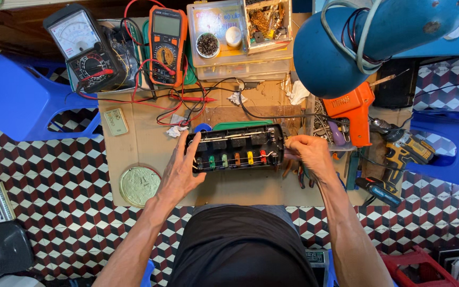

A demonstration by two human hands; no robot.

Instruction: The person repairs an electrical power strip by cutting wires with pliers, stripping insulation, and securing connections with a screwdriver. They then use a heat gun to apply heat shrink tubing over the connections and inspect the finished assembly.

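Both hands' grip clamped on black box (236, 149), cardboard bench (144, 143), checker-tile floor (65, 191).

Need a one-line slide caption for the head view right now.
Both hands, left and right, grip the ends of an open black fuse box on a cluttered cardboard-topped bench.

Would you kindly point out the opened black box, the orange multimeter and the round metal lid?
opened black box (236, 149), head view, on its wired interior.
orange multimeter (166, 47), head view, on its dial.
round metal lid (139, 185), head view, on its centre.
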